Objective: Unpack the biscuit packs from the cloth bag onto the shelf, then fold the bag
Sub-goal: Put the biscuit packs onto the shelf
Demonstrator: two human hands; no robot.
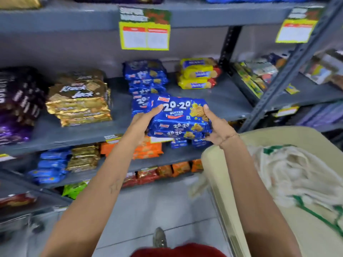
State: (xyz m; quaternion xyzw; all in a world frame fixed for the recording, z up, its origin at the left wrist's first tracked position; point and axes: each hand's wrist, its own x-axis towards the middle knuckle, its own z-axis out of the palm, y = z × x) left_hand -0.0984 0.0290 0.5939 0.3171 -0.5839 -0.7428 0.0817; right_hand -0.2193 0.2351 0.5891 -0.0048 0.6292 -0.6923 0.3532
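Left hand (143, 118) and right hand (216, 125) grip a stack of blue biscuit packs (179, 117) between them, just before the shelf (222, 101).

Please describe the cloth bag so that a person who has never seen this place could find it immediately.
Look right of the grey shelf, where a beige table stands beside the person. The cloth bag lies crumpled on it, below the right hand. It is the only soft off-white fabric item here, with green trim, unlike the shiny biscuit packs.
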